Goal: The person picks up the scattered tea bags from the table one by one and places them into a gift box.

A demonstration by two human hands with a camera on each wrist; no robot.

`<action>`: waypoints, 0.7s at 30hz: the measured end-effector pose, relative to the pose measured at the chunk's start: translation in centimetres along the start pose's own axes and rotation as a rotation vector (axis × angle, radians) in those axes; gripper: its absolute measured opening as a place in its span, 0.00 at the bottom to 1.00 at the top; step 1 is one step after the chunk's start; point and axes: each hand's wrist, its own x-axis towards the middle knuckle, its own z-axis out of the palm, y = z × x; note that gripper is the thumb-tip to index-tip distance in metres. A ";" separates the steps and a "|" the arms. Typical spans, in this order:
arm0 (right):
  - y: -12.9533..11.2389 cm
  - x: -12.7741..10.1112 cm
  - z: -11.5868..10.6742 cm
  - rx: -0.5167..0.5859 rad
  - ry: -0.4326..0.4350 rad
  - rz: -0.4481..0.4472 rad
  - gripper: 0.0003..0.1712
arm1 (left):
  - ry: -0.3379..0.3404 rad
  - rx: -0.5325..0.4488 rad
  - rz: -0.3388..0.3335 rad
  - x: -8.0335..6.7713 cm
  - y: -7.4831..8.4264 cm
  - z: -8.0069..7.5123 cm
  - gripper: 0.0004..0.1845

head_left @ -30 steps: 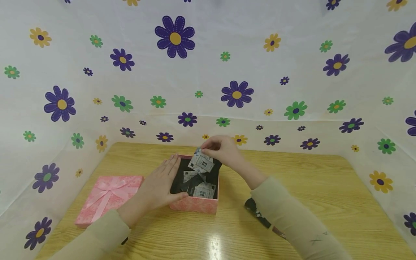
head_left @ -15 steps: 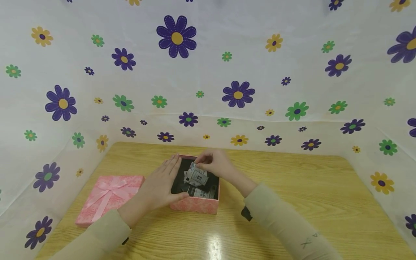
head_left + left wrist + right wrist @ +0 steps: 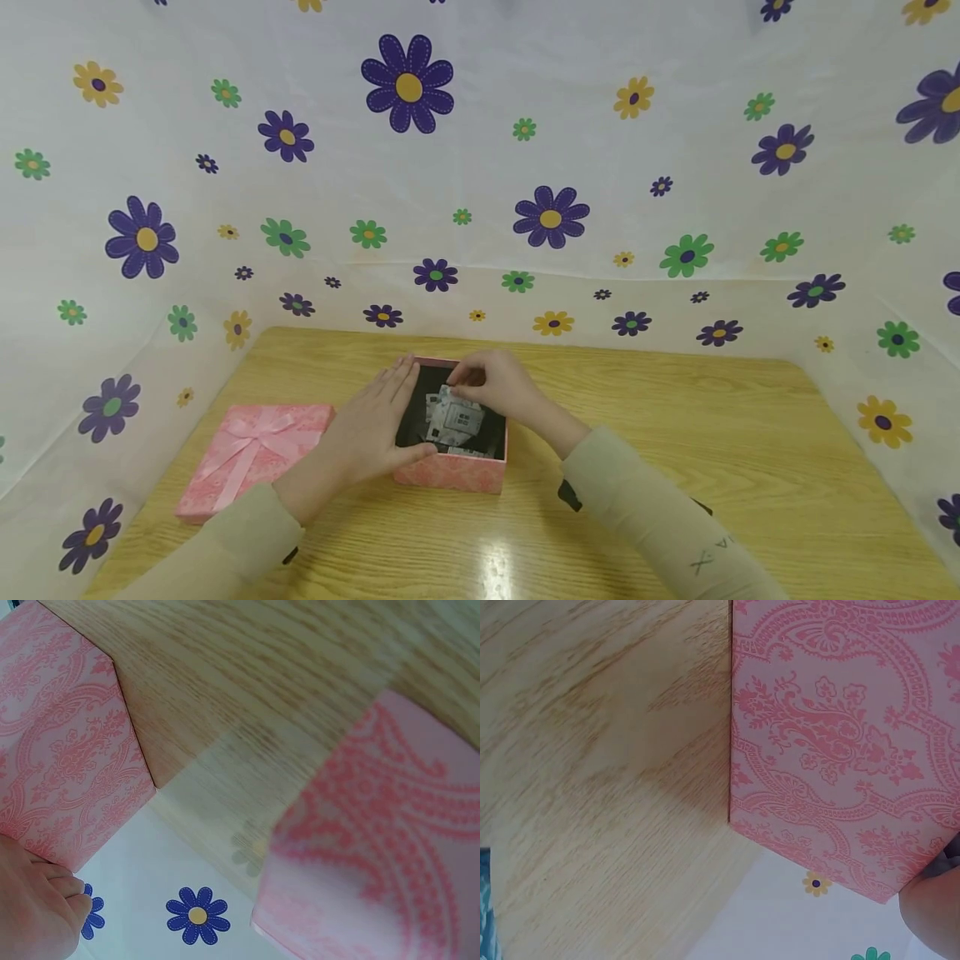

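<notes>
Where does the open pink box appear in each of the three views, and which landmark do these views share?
Head view: the open pink box stands at centre on the wooden table, the left hand flat against its left side.
Left wrist view: its patterned wall fills the left edge, fingertips below it.
Right wrist view: its patterned wall fills the upper right.
Shared landmark: the wood grain of the table.

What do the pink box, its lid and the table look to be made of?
The pink box looks like rigid card wrapped in matte damask-printed paper, with crisp folded corners. The lid seems the same, with a satin-looking ribbon bow. The table shows light wood grain with a glossy glare spot, possibly laminate.
</notes>
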 end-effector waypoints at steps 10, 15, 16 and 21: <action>0.3 -0.4 -1.6 0.103 0.037 0.022 0.08 | 0.009 -0.013 -0.006 0.2 0.0 0.3 0.62; 0.5 -1.1 -3.3 0.145 0.094 0.043 0.08 | 0.000 -0.016 -0.015 0.2 -0.1 0.2 0.62; 0.6 -1.3 -3.7 0.150 0.102 0.044 0.08 | -0.004 -0.019 -0.017 0.2 0.0 0.2 0.62; 1.2 -2.6 -5.2 0.144 0.119 0.057 0.08 | -0.013 -0.016 -0.018 0.2 0.1 0.0 0.62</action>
